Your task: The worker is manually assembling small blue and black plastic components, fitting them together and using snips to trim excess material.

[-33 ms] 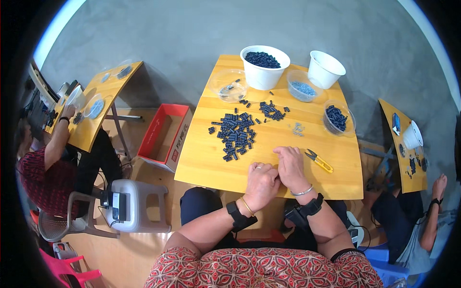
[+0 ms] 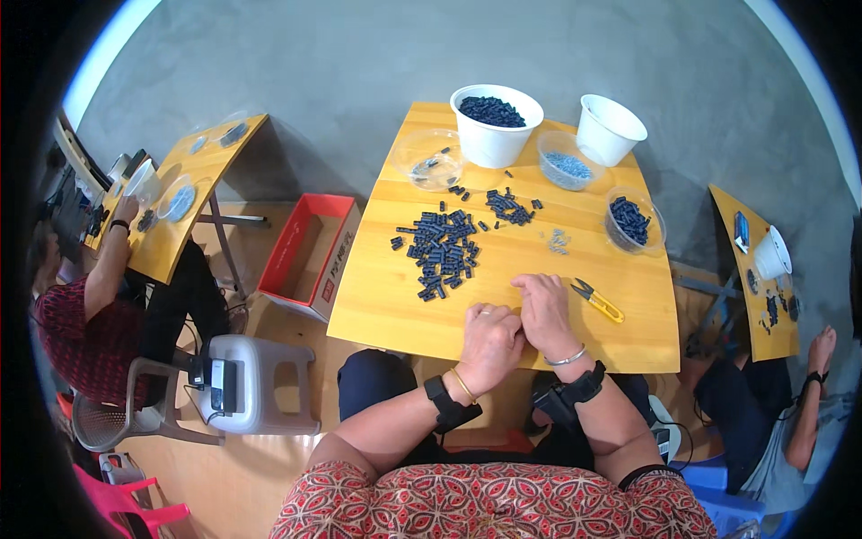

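My left hand (image 2: 491,341) and my right hand (image 2: 545,313) meet at the near edge of the wooden table (image 2: 386,310). Both have curled fingers, and whatever lies between them is hidden. Ahead and to the left spreads a pile of small dark plastic pieces (image 2: 442,247), with a smaller cluster (image 2: 509,207) beyond it. Tiny pale pieces (image 2: 558,241) lie beyond my right hand. Just right of that hand rest yellow-handled thread snips (image 2: 600,301), blades pointing away from me.
At the back stand a white bucket (image 2: 496,144) of dark pieces, a second white bucket (image 2: 607,135), and clear tubs holding bluish bits (image 2: 567,169), dark pieces (image 2: 630,221) and a few scraps (image 2: 429,166). A red box (image 2: 310,247) sits on the floor left. People work at both sides.
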